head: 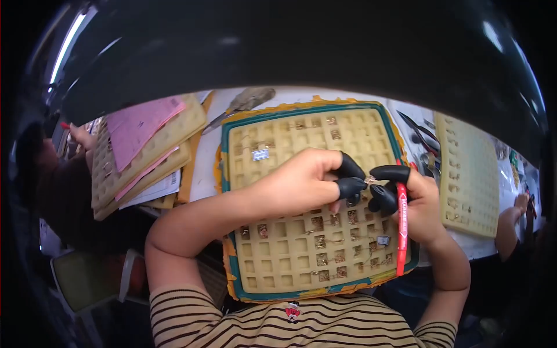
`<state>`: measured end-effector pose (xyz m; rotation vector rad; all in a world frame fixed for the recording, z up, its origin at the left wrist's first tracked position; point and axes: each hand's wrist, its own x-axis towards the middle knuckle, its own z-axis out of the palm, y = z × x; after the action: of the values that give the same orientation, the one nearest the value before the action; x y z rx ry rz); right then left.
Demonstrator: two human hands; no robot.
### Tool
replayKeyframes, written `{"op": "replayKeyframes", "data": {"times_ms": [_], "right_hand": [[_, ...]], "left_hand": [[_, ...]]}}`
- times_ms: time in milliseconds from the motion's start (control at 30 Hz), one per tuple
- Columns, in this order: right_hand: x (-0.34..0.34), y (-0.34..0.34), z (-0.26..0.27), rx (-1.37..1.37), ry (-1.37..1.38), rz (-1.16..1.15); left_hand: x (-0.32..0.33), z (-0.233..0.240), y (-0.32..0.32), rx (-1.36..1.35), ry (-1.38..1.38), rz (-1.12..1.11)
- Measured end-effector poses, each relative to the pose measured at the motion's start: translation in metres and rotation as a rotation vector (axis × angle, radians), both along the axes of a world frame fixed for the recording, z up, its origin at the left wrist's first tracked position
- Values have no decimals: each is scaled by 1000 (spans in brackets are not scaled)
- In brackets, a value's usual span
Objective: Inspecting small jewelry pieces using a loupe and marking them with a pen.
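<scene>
Between the fingertips of my left hand [311, 176] and my right hand [420, 209] is a small gold-coloured jewellery piece [370, 179]; its exact shape is too small to tell. Black finger cots cover the thumbs and some fingers. A red marker pen [402, 230] is also tucked into my right hand, pointing down towards my body. Below both hands lies a pale foam tray [287, 261] with square pockets and a teal rim. Several pockets hold fine gold-coloured chains or jewellery [322, 241]. Two small labels, one at the upper left [260, 155] and one at the lower right [383, 240], rest on it.
Stacked foam trays [174, 126] with a pink paper [143, 128] stand at left. Pliers [417, 128] and another foam tray [470, 174] with jewellery lie at right. People work at both sides; one hand [522, 202] shows at right. A dark overhang [278, 48] spans the top.
</scene>
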<state>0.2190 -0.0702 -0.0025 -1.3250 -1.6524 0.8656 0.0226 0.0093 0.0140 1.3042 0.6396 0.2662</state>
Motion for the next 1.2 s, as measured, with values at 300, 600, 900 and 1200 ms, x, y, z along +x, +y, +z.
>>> {"op": "replayKeyframes", "data": {"times_ms": [300, 600, 900, 1200], "right_hand": [[-2, -15, -17, -13, 154, -142], [8, -2, -26, 11, 145, -75], [6, -4, -20, -48, 91, -148], [-12, -1, 1, -247, 227, -117]], "left_hand": [[7, -26, -6, 217, -188, 27], [6, -26, -1, 208, -179, 55], [4, -24, -4, 222, -197, 57], [-6, -15, 2, 278, -62, -54]]}}
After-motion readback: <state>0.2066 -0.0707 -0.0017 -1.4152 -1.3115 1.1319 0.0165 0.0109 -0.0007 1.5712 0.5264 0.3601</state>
